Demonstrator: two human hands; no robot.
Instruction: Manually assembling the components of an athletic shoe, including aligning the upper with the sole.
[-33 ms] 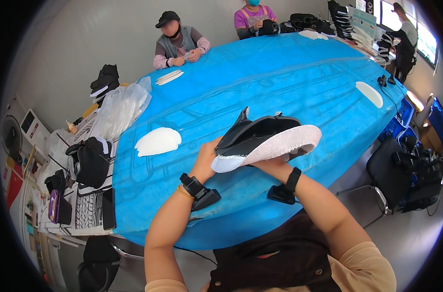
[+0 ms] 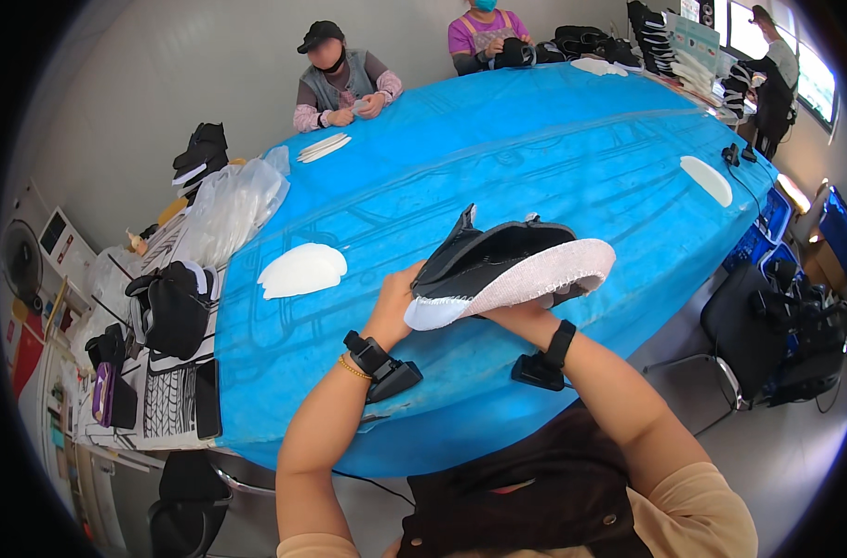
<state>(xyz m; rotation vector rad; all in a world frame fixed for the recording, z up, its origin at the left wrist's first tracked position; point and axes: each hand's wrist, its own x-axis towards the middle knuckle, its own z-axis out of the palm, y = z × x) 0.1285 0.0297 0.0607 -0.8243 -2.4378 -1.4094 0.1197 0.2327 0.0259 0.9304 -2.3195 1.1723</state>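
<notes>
Held over the near part of the blue-covered counter (image 2: pixel 498 167) is a black shoe upper (image 2: pixel 535 279), its pale, stitched sole side tilted toward the viewer and curling up at its 3 o'clock end. The left hand (image 2: pixel 401 290) has its grip pinching the shoe upper's 9 o'clock end, and the right hand (image 2: pixel 526 316) has its grip closed on the underside from 6 o'clock; most fingers of both are hidden behind the work. Taking the shoe upper as the clock's centre, the counter's near edge runs close by at 6 o'clock, just under the wrists, where the cover bends down. Toward 9 o'clock a white stack (image 2: pixel 302 272) lies well apart, with a strip of blue between it and the left hand. A broader stretch of cover spreads from 11 to 2 o'clock, reaching a white oval piece (image 2: pixel 707 180) near the side edge at 2. At 10 o'clock thin white pieces (image 2: pixel 324 147) lie near the far edge, and a clear plastic bag (image 2: pixel 242 214) borders the cover between 9 and 10. Past the edge, toward 4 o'clock, stands a black chair (image 2: pixel 744 325).
</notes>
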